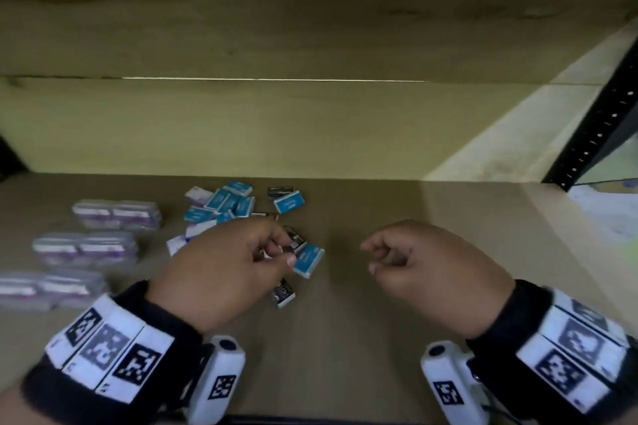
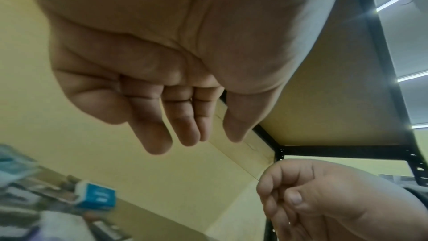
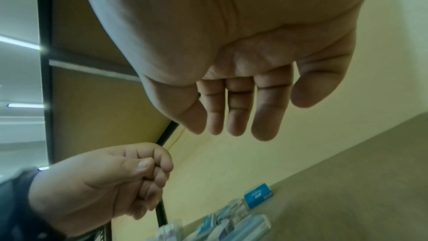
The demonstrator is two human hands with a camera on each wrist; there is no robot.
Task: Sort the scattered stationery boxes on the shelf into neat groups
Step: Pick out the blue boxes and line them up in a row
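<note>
Small stationery boxes lie scattered on the brown shelf [image 1: 362, 338]. A cluster of blue boxes [image 1: 228, 202] sits at the back, with black boxes [image 1: 280, 191] and white-purple boxes [image 1: 198, 195] among them. My left hand [image 1: 281, 252] hovers over the near boxes with its fingers loosely curled, beside a blue box [image 1: 308, 259] and above a black box [image 1: 283, 293]. The left wrist view shows that hand [image 2: 197, 142] holding nothing, with a blue box [image 2: 98, 196] below. My right hand [image 1: 371, 257] hangs to the right, loosely curled and empty [image 3: 231, 133].
Three rows of clear packs with purple labels [image 1: 117, 214] stand along the left side of the shelf. A pale board [image 1: 310, 45] closes the back. A black perforated upright [image 1: 600, 121] borders the right end. Bare shelf surface [image 1: 431, 210] lies under and behind my right hand.
</note>
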